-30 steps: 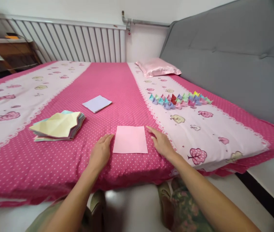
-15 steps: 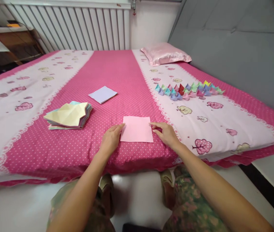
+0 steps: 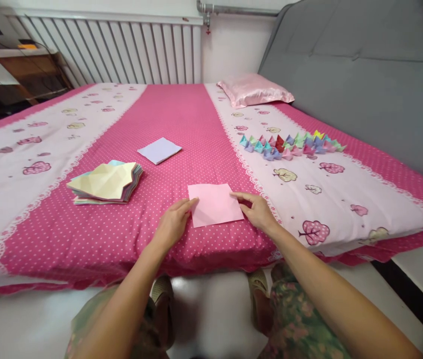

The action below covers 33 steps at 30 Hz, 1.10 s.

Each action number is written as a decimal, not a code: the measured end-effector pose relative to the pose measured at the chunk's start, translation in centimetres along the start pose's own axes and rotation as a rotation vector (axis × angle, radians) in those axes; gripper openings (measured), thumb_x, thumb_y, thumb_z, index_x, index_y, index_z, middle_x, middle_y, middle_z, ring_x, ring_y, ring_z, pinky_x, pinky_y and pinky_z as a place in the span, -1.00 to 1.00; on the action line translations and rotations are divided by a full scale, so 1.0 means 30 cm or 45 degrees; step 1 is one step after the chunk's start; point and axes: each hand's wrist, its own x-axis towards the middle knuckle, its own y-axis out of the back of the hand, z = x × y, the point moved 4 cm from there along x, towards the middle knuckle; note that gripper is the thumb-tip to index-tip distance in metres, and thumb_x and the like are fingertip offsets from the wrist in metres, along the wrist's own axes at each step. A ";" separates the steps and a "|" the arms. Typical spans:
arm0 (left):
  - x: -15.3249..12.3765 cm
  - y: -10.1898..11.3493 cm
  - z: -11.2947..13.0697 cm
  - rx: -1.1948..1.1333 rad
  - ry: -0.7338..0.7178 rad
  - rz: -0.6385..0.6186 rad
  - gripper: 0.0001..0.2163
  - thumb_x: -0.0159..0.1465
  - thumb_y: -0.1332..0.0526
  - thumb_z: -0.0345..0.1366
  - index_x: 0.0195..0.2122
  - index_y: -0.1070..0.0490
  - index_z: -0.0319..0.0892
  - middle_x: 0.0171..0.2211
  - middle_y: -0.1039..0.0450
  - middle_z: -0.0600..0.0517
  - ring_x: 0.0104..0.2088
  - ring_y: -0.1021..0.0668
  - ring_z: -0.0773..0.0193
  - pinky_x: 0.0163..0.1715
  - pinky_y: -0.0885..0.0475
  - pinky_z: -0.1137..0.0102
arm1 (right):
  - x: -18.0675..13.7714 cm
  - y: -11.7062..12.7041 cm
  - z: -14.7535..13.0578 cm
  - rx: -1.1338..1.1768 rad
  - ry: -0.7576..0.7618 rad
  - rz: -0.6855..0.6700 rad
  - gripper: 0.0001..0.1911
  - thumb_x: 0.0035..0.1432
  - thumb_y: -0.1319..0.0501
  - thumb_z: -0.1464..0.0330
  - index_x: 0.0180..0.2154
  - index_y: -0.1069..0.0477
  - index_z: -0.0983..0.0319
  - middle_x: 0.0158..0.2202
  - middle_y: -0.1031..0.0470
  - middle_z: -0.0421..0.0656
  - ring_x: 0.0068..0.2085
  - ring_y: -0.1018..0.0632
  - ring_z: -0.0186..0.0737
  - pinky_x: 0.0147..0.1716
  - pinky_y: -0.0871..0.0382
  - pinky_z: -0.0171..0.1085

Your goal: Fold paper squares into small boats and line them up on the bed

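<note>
While a second ago both our hands lay flat on the bedsheet just beside the pink paper square, they have since closed in on it from either side. Our left hand now rests its fingertips on the sheet's near left corner, fingers loosely extended and gripping nothing. Our right hand touches the right edge with the fingers slightly curled, thumb and forefinger near each other; whether they pinch the paper we cannot tell. The square has turned a little on the spot, so its edges no longer run parallel to the bed's edge, and one faint crease shows across it. It lies flat on the dotted pink strip, close to the bed's near edge, between our two hands. We judge that the sheet is being squared up and handling of this one sheet has only begun. The stack of coloured papers and the lilac square lie well apart to the left, unmoved, as does the row of small folded pieces on the right
</note>
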 end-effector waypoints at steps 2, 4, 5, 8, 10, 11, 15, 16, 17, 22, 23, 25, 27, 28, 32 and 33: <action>-0.003 0.000 0.000 -0.004 0.009 -0.001 -0.64 0.23 0.04 -0.41 0.05 -0.28 -0.19 0.01 -0.37 -0.07 -0.01 -0.42 0.20 0.01 -0.31 0.26 | -0.001 -0.001 0.000 0.011 -0.002 0.004 -0.52 -0.08 -0.07 0.61 -0.11 -0.44 0.16 -0.10 -0.50 -0.20 -0.05 -0.48 -0.25 0.04 -0.25 -0.17; -0.005 0.000 -0.001 -0.005 0.010 0.001 -0.63 0.21 0.03 -0.43 0.05 -0.27 -0.21 0.02 -0.36 -0.08 0.00 -0.42 0.21 0.01 -0.31 0.27 | -0.001 -0.002 -0.002 0.026 0.000 0.008 -0.54 -0.07 -0.07 0.60 -0.13 -0.44 0.17 -0.10 -0.50 -0.19 -0.05 -0.48 -0.24 0.04 -0.25 -0.16; -0.006 0.000 -0.001 -0.011 0.006 0.007 -0.62 0.20 0.03 -0.44 0.06 -0.27 -0.20 0.02 -0.37 -0.07 0.00 -0.42 0.22 0.01 -0.31 0.27 | -0.002 -0.002 -0.003 0.036 0.002 0.008 -0.56 -0.06 -0.07 0.59 -0.14 -0.45 0.18 -0.11 -0.50 -0.18 -0.06 -0.48 -0.24 0.04 -0.25 -0.16; -0.010 0.004 0.001 -0.036 -0.003 0.055 -0.61 0.18 0.01 -0.46 0.04 -0.28 -0.16 0.00 -0.39 -0.02 -0.02 -0.43 0.24 0.01 -0.32 0.27 | -0.002 0.002 -0.009 0.074 0.005 0.008 -0.62 -0.03 -0.08 0.56 -0.17 -0.47 0.19 -0.13 -0.51 -0.16 -0.08 -0.49 -0.23 0.01 -0.28 -0.15; -0.014 0.008 0.001 -0.057 0.008 0.092 -0.63 0.16 -0.03 -0.45 0.00 -0.32 -0.14 -0.03 -0.42 0.00 -0.05 -0.46 0.24 -0.01 -0.34 0.27 | -0.003 0.008 -0.013 0.098 0.004 0.005 -0.65 -0.01 -0.09 0.54 -0.18 -0.47 0.19 -0.14 -0.52 -0.16 -0.10 -0.50 -0.22 -0.02 -0.31 -0.15; -0.017 0.010 0.002 -0.068 0.020 0.107 -0.65 0.15 -0.05 -0.44 -0.02 -0.34 -0.14 -0.05 -0.44 0.00 -0.07 -0.48 0.23 -0.03 -0.35 0.27 | -0.004 0.011 -0.015 0.104 0.006 -0.002 -0.66 -0.01 -0.10 0.53 -0.18 -0.47 0.19 -0.14 -0.52 -0.16 -0.10 -0.51 -0.21 -0.03 -0.32 -0.16; -0.029 0.017 0.003 -0.116 0.103 0.161 -0.70 0.14 -0.11 -0.38 -0.08 -0.39 -0.14 -0.12 -0.48 0.00 -0.14 -0.51 0.21 -0.10 -0.40 0.27 | -0.014 0.022 -0.027 0.084 0.027 -0.085 -0.68 0.01 -0.12 0.50 -0.18 -0.48 0.18 -0.17 -0.53 -0.16 -0.12 -0.52 -0.20 -0.04 -0.33 -0.15; -0.031 0.017 0.004 -0.126 0.119 0.167 -0.70 0.14 -0.12 -0.38 -0.09 -0.40 -0.13 -0.13 -0.49 0.00 -0.15 -0.52 0.21 -0.11 -0.40 0.27 | -0.019 0.025 -0.030 0.068 0.032 -0.109 -0.68 0.01 -0.12 0.49 -0.17 -0.48 0.17 -0.16 -0.53 -0.17 -0.11 -0.51 -0.20 -0.03 -0.32 -0.15; -0.034 0.016 0.006 -0.136 0.125 0.166 -0.71 0.13 -0.13 -0.39 -0.11 -0.42 -0.13 -0.15 -0.50 0.01 -0.16 -0.51 0.22 -0.12 -0.40 0.28 | -0.024 0.027 -0.034 0.052 0.035 -0.130 -0.68 0.02 -0.12 0.49 -0.17 -0.47 0.16 -0.16 -0.53 -0.18 -0.11 -0.51 -0.20 -0.03 -0.32 -0.15; -0.035 0.004 0.012 -0.081 0.113 0.107 -0.77 0.12 -0.18 -0.37 -0.19 -0.48 -0.13 -0.31 -0.50 -0.02 -0.27 -0.47 0.22 -0.22 -0.39 0.30 | -0.039 0.030 -0.045 -0.030 0.055 -0.186 -0.70 0.02 -0.15 0.46 -0.18 -0.48 0.14 -0.18 -0.54 -0.17 -0.13 -0.52 -0.19 -0.07 -0.33 -0.17; -0.034 0.002 0.010 -0.040 0.124 0.097 -0.79 0.12 -0.19 -0.36 -0.21 -0.49 -0.13 -0.36 -0.47 -0.02 -0.30 -0.46 0.22 -0.26 -0.38 0.30 | -0.039 0.028 -0.044 -0.048 0.062 -0.187 -0.72 0.02 -0.16 0.45 -0.19 -0.49 0.14 -0.19 -0.54 -0.17 -0.14 -0.52 -0.19 -0.08 -0.34 -0.17; -0.031 -0.001 0.007 0.028 0.143 0.088 -0.80 0.11 -0.20 -0.35 -0.23 -0.51 -0.13 -0.42 -0.42 -0.01 -0.34 -0.43 0.22 -0.30 -0.36 0.31 | -0.037 0.021 -0.038 -0.076 0.072 -0.186 -0.74 0.02 -0.17 0.44 -0.21 -0.50 0.14 -0.21 -0.55 -0.16 -0.17 -0.53 -0.19 -0.11 -0.35 -0.18; -0.029 -0.003 0.005 0.053 0.154 0.094 -0.81 0.11 -0.20 -0.34 -0.25 -0.52 -0.13 -0.44 -0.40 -0.01 -0.35 -0.41 0.22 -0.31 -0.35 0.31 | -0.032 0.014 -0.028 -0.093 0.072 -0.175 -0.75 0.03 -0.17 0.44 -0.22 -0.50 0.15 -0.24 -0.55 -0.16 -0.23 -0.53 -0.21 -0.18 -0.37 -0.21; -0.029 -0.004 0.004 0.052 0.159 0.099 -0.81 0.10 -0.20 -0.35 -0.25 -0.52 -0.13 -0.44 -0.39 -0.01 -0.35 -0.41 0.22 -0.31 -0.34 0.32 | -0.030 0.010 -0.024 -0.107 0.068 -0.164 -0.76 0.03 -0.17 0.44 -0.23 -0.50 0.15 -0.27 -0.55 -0.16 -0.28 -0.53 -0.22 -0.23 -0.38 -0.23; -0.027 -0.006 0.002 0.044 0.188 0.135 -0.80 0.09 -0.17 -0.39 -0.28 -0.52 -0.12 -0.47 -0.36 0.01 -0.38 -0.39 0.23 -0.33 -0.33 0.34 | -0.023 0.001 -0.019 -0.205 0.059 -0.108 -0.83 0.04 -0.18 0.39 -0.29 -0.52 0.18 -0.36 -0.51 -0.15 -0.40 -0.47 -0.25 -0.35 -0.34 -0.27; -0.025 -0.007 0.002 0.049 0.197 0.143 -0.81 0.10 -0.16 -0.38 -0.30 -0.52 -0.13 -0.49 -0.36 0.02 -0.39 -0.39 0.24 -0.34 -0.32 0.34 | -0.022 -0.001 -0.021 -0.237 0.059 -0.093 -0.84 0.05 -0.19 0.36 -0.32 -0.52 0.19 -0.38 -0.50 -0.15 -0.41 -0.46 -0.25 -0.37 -0.33 -0.27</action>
